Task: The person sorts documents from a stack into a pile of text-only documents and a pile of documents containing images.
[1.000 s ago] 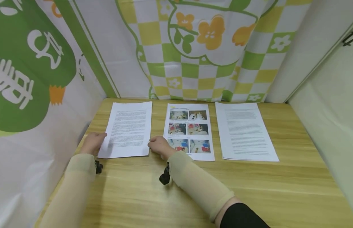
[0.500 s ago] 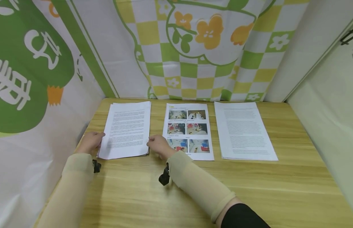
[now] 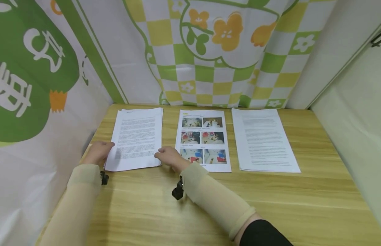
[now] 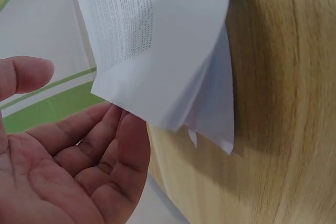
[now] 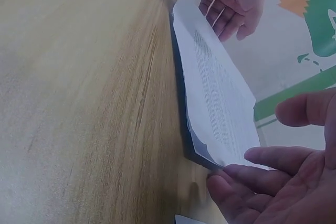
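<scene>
Two hands, left hand (image 3: 98, 152) and right hand (image 3: 169, 157), are cupped with relaxed fingers against the paper stack (image 3: 136, 138), whose sheets are judged not yet squared.

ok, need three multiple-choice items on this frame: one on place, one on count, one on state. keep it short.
1. Where does the sheet with photos lie?
A. Between the two stacks of text pages
B. At the far left
C. At the far right

2. How many groups of paper lie on the table?
A. Two
B. Three
C. Five

3. How do the hands meet the left stack?
A. Both lie flat on top of it
B. Fingers at its near corners, edges lifted
C. Neither is near it

Answers:
1 A: text pages flank it on both sides.
2 B: the head view shows three.
3 B: left hand and right hand are at the corners; wrist views show the sheets raised.
</scene>
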The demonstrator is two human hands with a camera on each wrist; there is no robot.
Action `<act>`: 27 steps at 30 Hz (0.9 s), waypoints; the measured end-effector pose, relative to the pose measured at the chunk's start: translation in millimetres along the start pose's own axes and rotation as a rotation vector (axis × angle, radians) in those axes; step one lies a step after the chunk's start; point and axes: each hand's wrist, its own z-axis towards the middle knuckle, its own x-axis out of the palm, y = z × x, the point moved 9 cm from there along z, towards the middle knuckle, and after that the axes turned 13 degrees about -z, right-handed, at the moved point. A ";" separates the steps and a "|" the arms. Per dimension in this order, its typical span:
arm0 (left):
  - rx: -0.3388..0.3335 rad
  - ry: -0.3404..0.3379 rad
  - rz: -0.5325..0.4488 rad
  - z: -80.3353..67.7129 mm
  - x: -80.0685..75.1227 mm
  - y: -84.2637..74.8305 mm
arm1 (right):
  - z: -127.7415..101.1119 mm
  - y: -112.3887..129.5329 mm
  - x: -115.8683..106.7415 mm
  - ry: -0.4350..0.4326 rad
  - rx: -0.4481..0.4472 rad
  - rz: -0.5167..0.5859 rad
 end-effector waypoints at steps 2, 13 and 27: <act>-0.004 0.007 0.015 1.2 0.3 1.4 | -0.7 2.0 0.7 0.010 -0.012 -0.022; 0.015 0.006 0.016 4.7 4.4 3.0 | -2.4 5.8 -1.1 0.001 -0.051 -0.070; 0.033 -0.072 -0.119 11.0 3.4 1.8 | 7.7 -8.6 -13.1 -0.190 -0.015 0.156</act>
